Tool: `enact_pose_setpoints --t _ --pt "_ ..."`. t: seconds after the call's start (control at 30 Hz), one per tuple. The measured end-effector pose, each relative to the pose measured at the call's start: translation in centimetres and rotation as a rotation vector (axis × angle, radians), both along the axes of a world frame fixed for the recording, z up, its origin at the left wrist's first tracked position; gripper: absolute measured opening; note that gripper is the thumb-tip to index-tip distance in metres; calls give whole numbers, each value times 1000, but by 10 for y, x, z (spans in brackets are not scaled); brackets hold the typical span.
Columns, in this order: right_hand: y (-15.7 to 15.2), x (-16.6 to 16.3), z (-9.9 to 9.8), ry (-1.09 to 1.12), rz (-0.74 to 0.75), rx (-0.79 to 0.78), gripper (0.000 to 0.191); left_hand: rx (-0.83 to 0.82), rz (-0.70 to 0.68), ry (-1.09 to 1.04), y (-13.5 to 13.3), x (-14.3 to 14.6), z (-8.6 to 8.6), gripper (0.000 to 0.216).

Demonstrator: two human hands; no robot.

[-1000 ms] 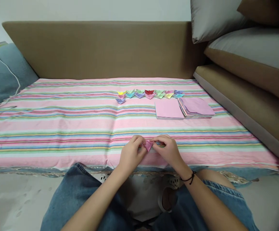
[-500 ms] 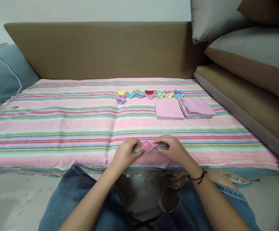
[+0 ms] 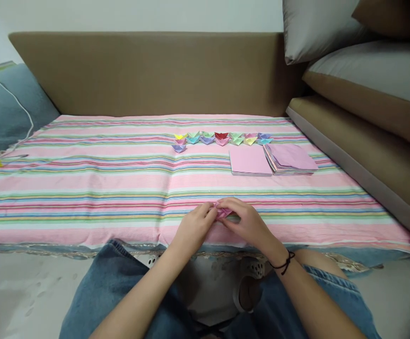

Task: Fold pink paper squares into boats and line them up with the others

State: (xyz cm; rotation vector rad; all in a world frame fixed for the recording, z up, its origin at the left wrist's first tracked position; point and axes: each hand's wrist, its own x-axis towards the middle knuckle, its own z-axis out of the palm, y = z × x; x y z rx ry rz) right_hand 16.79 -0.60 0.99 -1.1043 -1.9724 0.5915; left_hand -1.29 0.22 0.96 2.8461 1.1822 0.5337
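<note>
A small pink folded paper boat (image 3: 223, 213) is held near the front edge of the striped cloth, partly covered by fingers. My left hand (image 3: 198, 223) pinches its left side with thumb and forefinger. On the other side my right hand (image 3: 244, 221) is closed on it, fingers over the top and thumb below. Farther back, several folded paper boats (image 3: 207, 140) in yellow, blue, green, red and pink stand in close rows. A dark hair tie circles my right wrist.
Behind the hands lie a pink paper stack (image 3: 250, 161) and a looser paper stack (image 3: 291, 157). Grey and brown cushions (image 3: 362, 132) rise along the right. A brown backrest (image 3: 148, 75) stands at the back. At far left runs a white cable (image 3: 14, 101).
My hands have come closer together over the pink paper boat, my left hand moving right. The boat, spread between them before, is now mostly covered by fingers.
</note>
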Motion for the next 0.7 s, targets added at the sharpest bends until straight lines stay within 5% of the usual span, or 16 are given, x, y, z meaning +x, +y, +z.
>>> enact_pose_setpoints --t 0.43,0.7 --pt "-1 -10 -4 -120 -148 148 17 231 -52 -59 -5 7 -2 28" --pt "1 -10 -4 -191 -145 151 16 19 16 -101 -4 8 -6 20"
